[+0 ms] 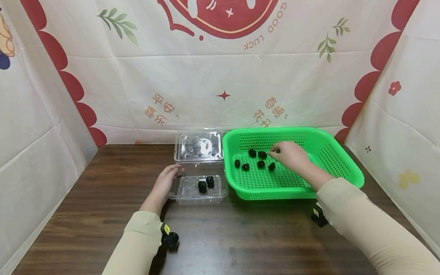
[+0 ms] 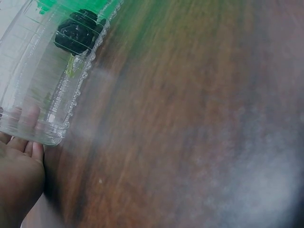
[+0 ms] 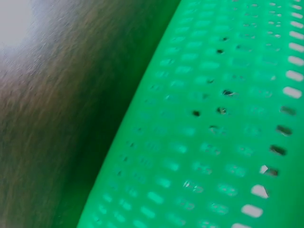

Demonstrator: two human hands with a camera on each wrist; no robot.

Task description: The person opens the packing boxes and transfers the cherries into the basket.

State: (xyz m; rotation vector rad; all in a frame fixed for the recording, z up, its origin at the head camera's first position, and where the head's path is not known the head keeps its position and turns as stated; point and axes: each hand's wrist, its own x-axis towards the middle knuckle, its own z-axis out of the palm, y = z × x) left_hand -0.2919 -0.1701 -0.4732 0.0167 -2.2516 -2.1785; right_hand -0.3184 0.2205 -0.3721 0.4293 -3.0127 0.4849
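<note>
My left hand holds the left side of a clear plastic clamshell box; in the left wrist view some fingers show through its wall. Two dark round fruits with thin greenish stems lie inside the box. My right hand reaches into a green plastic basket, thumb and forefinger drawn together right beside a dark fruit. Whether they pinch its stem I cannot tell. Several more of these fruits lie on the basket's bottom. The right wrist view shows only the basket's perforated wall and the table.
The box's clear lid is folded back toward the cloth backdrop. The basket stands right beside the box, on a dark wooden table. Printed cloth also hangs at both sides.
</note>
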